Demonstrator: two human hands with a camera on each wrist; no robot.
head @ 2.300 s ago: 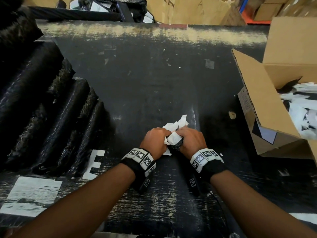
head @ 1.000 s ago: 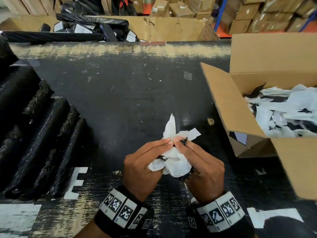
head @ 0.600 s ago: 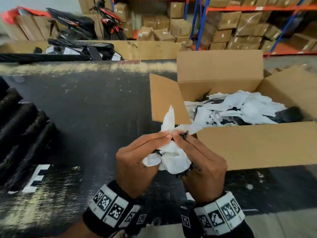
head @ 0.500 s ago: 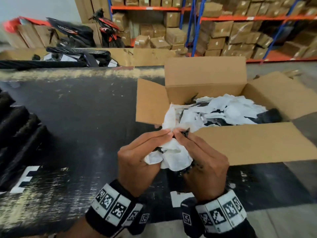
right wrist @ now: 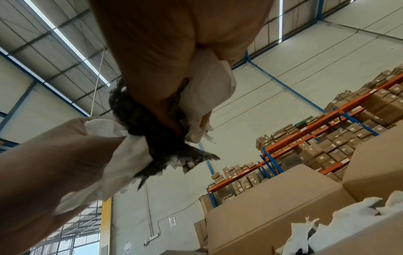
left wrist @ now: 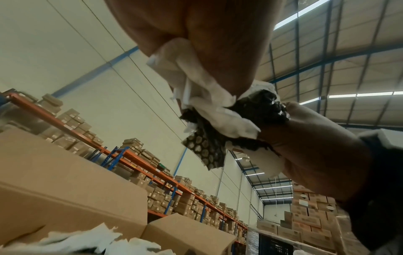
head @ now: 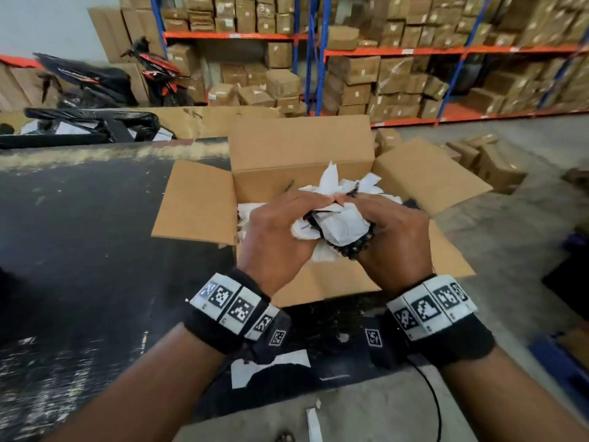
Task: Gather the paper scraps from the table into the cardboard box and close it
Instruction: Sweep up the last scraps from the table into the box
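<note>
A bundle of white and black paper scraps [head: 338, 228] is cupped between both hands, held over the open cardboard box [head: 299, 154]. My left hand [head: 280, 231] grips its left side and my right hand [head: 395, 231] grips its right side, fingertips meeting on top. In the left wrist view the scraps [left wrist: 218, 110] bulge out below the palm [left wrist: 207, 34]. From the right wrist they [right wrist: 157, 138] hang between the two hands. More white scraps [head: 251, 212] lie inside the box, mostly hidden by my hands. All box flaps stand open.
The box sits at the right end of the black table [head: 79, 234]. A white scrap [head: 271, 365] lies at the table's near edge and another scrap [head: 314, 425] on the floor. Black wrapped rolls [head: 89, 122] lie beyond the table. Shelves of cartons [head: 382, 74] stand behind.
Both hands lifted the scrap bundle off the table and carried it right and forward, from beside the box to above its opening.
</note>
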